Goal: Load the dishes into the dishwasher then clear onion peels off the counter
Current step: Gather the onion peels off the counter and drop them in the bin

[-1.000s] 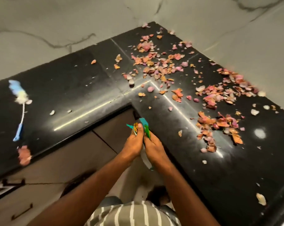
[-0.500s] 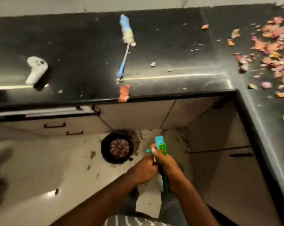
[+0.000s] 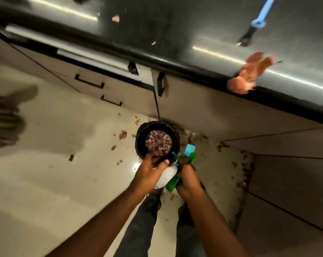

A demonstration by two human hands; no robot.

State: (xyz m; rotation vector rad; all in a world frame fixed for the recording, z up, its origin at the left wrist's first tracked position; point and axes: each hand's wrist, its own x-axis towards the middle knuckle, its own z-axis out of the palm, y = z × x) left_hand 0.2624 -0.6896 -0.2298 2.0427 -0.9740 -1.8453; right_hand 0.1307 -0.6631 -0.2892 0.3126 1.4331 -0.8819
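Observation:
A black bin [image 3: 140, 143] stands on the floor below the counter, with purple onion peels [image 3: 158, 143] inside. My left hand [image 3: 151, 171] is at the bin's near rim, fingers curled; what it holds is hidden. My right hand [image 3: 187, 173] grips a green and teal card-like scraper [image 3: 189, 154] just right of the bin, with something white [image 3: 166, 176] between the hands. A clump of orange-pink peel [image 3: 249, 75] hangs at the black counter's [image 3: 194, 34] edge.
A blue-handled brush [image 3: 258, 17] lies on the counter at top right. Beige cabinet fronts with black handles [image 3: 89, 82] run under the counter. Peel bits [image 3: 122, 134] litter the glossy floor round the bin and along the cabinet base. My legs are below the hands.
My view has swung from the peel-covered counter corner down to the floor. Both hands, still together with the scraper, have come down to the bin's rim.

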